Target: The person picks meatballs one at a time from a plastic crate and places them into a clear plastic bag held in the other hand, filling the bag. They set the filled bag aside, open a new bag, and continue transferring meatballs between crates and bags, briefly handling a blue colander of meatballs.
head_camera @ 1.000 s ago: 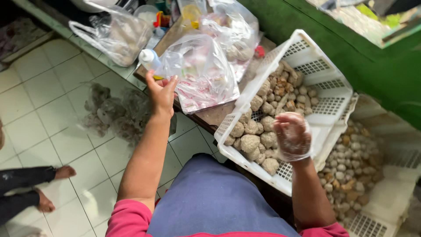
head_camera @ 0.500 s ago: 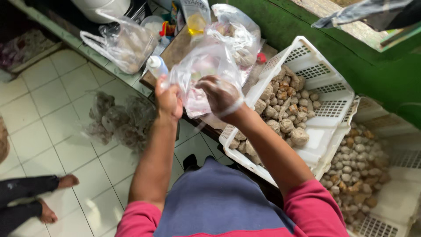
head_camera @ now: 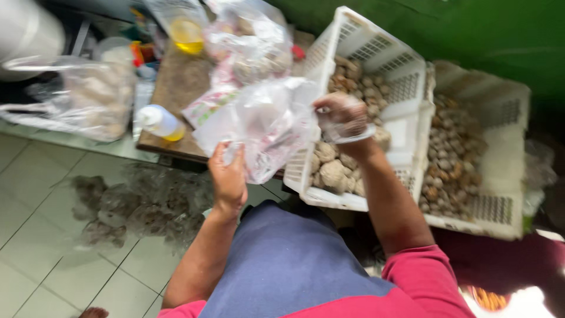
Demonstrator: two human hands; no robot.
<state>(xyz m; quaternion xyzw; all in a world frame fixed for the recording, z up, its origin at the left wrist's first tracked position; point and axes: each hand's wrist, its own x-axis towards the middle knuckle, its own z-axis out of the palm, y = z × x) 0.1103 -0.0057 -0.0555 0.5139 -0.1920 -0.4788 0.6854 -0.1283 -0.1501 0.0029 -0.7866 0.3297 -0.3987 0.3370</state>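
Note:
A clear plastic bag point(head_camera: 265, 123) with a few pale round lumps inside hangs open between my hands. My left hand point(head_camera: 228, 176) grips its lower left edge. My right hand point(head_camera: 341, 116), covered by a thin clear glove, pinches the bag's right rim in front of a white slotted basket point(head_camera: 406, 126) that holds brownish round lumps point(head_camera: 331, 171). The frame is blurred by motion.
A second white basket point(head_camera: 500, 171) of smaller lumps stands to the right. More filled plastic bags point(head_camera: 88, 106) and a small bottle point(head_camera: 159, 122) lie on the brown counter point(head_camera: 182, 88). Clumps in plastic point(head_camera: 141, 203) sit on the tiled floor.
My right hand left the basket, reached into the bag, and now holds the bag's right rim. The bag has come down and spread open between both hands.

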